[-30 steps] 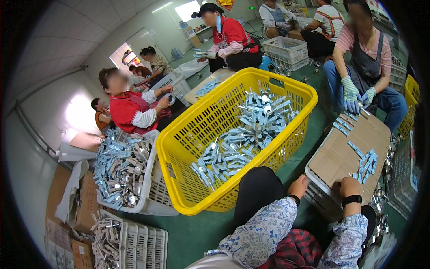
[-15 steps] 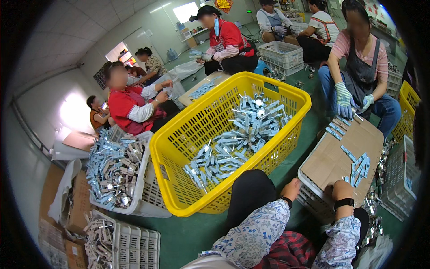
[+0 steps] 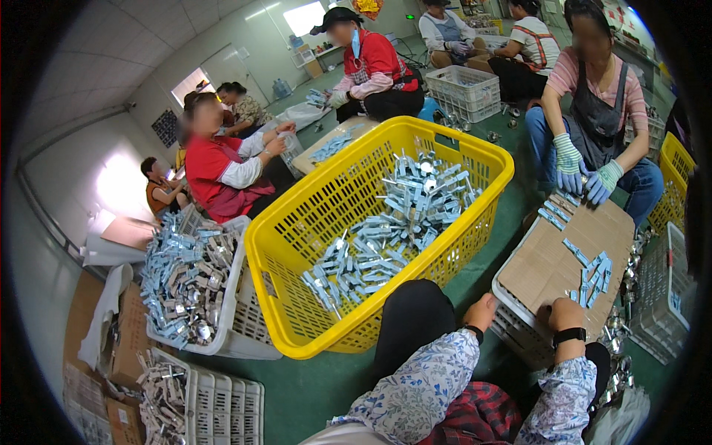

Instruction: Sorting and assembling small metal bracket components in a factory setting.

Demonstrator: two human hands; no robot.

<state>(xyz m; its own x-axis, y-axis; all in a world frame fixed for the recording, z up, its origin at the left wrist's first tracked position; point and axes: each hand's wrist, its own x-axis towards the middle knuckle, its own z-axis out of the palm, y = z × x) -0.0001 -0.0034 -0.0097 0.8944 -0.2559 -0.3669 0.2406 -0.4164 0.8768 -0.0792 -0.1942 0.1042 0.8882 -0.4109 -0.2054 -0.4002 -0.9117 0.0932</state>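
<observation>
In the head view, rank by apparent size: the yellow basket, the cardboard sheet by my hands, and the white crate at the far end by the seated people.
1. yellow basket, clearly largest.
2. cardboard sheet, next.
3. white crate, smallest as it looks, but it sits farther from the camera, so its true size against the cardboard is unsure.

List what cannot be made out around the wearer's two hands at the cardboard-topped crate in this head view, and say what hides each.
- Left hand: fingers curl over the edge of the cardboard sheet, so any grip is hidden.
- Right hand: fingertips hidden the same way.
- Crate under the cardboard: contents covered.
- Small blue-grey metal parts: too small to tell their shape.
- Shiny parts at right: blurred by the fisheye rim.
</observation>
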